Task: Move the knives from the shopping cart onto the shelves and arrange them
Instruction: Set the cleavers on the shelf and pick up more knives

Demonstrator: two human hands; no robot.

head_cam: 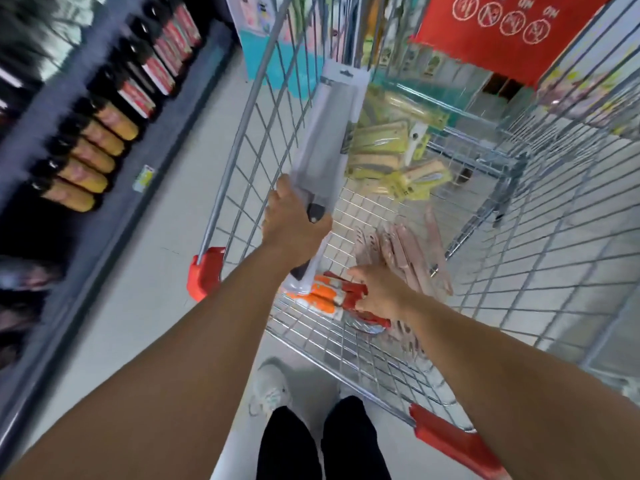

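Note:
A wire shopping cart (239,140) with red corner guards fills the middle of the view. My left hand (294,220) grips a packaged knife (329,133) with a black handle and a grey backing card, held above the cart's left side. My right hand (377,289) reaches down into the cart and rests on red and orange packaged knives (325,296) on the cart floor. Beside that hand lie pale pink knives (408,251). Farther in are several yellow-green packaged knives (384,147).
On the left stands a dark shelf (166,109) with rows of packaged knives with black handles (104,129). A red sign (502,26) hangs at the cart's far end. My feet and dark trousers (311,441) are below the cart's near edge. The view is motion-blurred.

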